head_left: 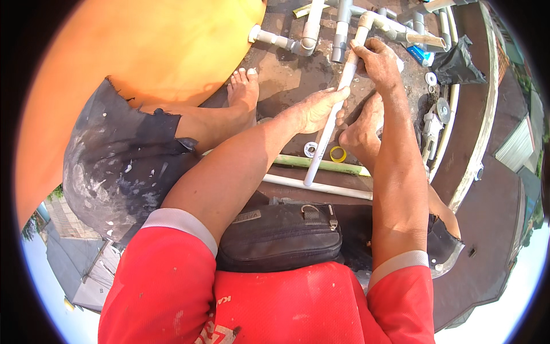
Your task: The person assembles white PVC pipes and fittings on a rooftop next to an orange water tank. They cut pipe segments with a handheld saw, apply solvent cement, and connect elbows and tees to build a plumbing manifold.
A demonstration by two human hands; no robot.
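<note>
A long white PVC pipe [326, 139] slants up and away between my feet, its near end loose in the air or just over the pipes on the floor. Around its middle, my left hand [319, 110] is closed, thumb on top and fingers curled beneath. My right hand [379, 64] grips its far part with the fingertips, just below a pale elbow fitting [366, 22]. Whether the pipe is seated in that fitting is hard to see behind the fingers. Beyond lie joined grey pipes [342, 30].
A big orange tank [143, 51] curves along the left. Near my right foot lie a white tape roll [310, 149], a yellow ring [338, 153] and an angle grinder [433, 127]. A black plastic bag [460, 64] sits far right; a black pouch [281, 238] rests at my waist.
</note>
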